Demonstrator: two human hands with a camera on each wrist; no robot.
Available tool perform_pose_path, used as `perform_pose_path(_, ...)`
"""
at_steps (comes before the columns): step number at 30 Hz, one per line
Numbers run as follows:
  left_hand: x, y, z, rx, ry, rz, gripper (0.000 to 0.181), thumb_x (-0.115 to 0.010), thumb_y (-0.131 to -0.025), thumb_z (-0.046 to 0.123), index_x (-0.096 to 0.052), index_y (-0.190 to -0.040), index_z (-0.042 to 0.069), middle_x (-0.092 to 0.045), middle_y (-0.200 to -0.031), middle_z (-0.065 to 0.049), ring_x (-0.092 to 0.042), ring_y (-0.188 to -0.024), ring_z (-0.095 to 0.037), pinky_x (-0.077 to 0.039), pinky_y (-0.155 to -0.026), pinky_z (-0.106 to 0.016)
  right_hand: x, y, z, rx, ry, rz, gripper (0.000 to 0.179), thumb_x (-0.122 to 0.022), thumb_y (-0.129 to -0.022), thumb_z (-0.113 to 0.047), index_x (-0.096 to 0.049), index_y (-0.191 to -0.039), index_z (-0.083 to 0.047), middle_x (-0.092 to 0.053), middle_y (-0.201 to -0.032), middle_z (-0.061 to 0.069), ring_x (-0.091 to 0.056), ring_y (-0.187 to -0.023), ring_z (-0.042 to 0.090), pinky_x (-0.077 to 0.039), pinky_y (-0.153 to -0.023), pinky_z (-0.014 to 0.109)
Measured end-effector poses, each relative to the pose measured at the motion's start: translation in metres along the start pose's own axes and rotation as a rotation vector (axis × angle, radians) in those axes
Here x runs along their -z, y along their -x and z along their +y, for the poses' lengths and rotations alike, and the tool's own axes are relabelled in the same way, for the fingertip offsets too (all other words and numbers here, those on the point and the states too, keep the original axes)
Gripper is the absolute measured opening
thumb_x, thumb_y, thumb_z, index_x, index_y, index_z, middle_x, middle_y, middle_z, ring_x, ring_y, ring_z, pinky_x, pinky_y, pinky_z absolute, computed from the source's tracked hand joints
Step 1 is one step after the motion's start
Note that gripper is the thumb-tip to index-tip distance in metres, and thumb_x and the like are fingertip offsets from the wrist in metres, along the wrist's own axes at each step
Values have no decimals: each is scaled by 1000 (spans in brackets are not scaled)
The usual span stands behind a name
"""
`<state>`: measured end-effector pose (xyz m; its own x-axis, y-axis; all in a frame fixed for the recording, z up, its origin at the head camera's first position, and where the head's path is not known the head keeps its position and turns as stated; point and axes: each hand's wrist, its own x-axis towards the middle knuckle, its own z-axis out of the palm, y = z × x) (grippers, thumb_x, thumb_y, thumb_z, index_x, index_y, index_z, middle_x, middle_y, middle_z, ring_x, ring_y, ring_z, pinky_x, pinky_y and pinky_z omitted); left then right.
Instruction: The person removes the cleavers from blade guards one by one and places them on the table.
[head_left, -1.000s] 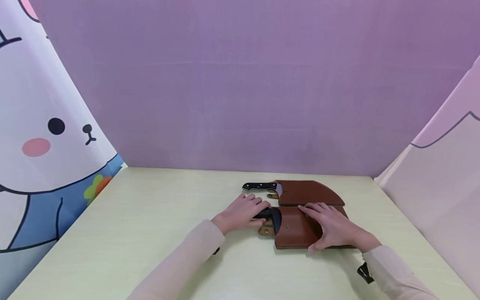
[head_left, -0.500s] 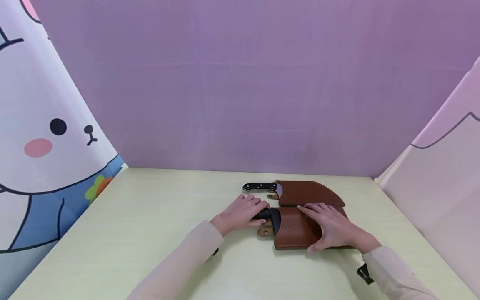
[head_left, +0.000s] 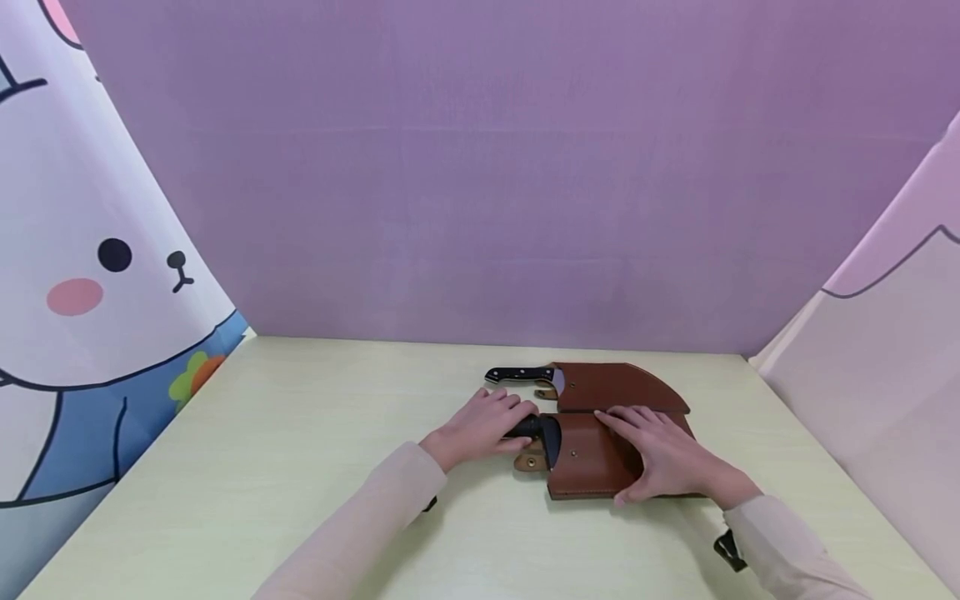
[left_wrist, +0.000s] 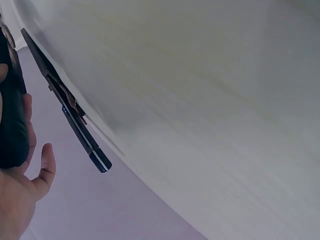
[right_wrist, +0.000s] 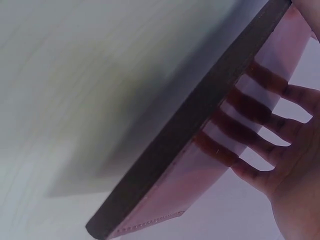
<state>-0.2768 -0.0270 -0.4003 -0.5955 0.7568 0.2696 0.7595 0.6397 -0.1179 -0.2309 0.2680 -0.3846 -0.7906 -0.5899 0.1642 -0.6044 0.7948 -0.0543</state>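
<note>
My left hand (head_left: 482, 427), curled round black handle (head_left: 522, 427); my right hand (head_left: 663, 454), fingers straight, rests on nearer brown sheath (head_left: 581, 477), lying on surface (head_left: 337, 408) at 3 o'clock from left, long axis 9-to-3. Beyond, toward 12: second sheath (head_left: 618, 385), its knife handle (head_left: 519, 374) toward 9.

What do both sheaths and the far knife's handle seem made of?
The near sheath seems leather or imitation: brown, glossy reflections, edge stitching. The far sheath, also smooth brown, probably matches. The far knife's handle might be plastic or wood: black, with pale rivets.
</note>
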Motion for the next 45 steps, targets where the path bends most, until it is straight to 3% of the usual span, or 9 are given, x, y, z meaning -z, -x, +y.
perform_pose_path(22,-1,4,-3,-1,14,-13,39,-48,-91,47,-49,-122,24,-62,-105,4,-51,-91,-13,-42,-77,-34,-4,4,0,13,5,27,111,-68,-51,-76,-39,-139,-15,-44,-135,11,-41,-121,31,-34,-91,60)
perform_pose_path(45,0,13,-8,-11,0,19,37,-51,-89,45,-50,-120,24,-62,-102,4,-52,-91,-14,-42,-73,-34,-7,6,1,8,-7,20,111,-68,-51,-76,-39,-138,-13,-45,-135,16,-42,-121,39,-33,-92,60)
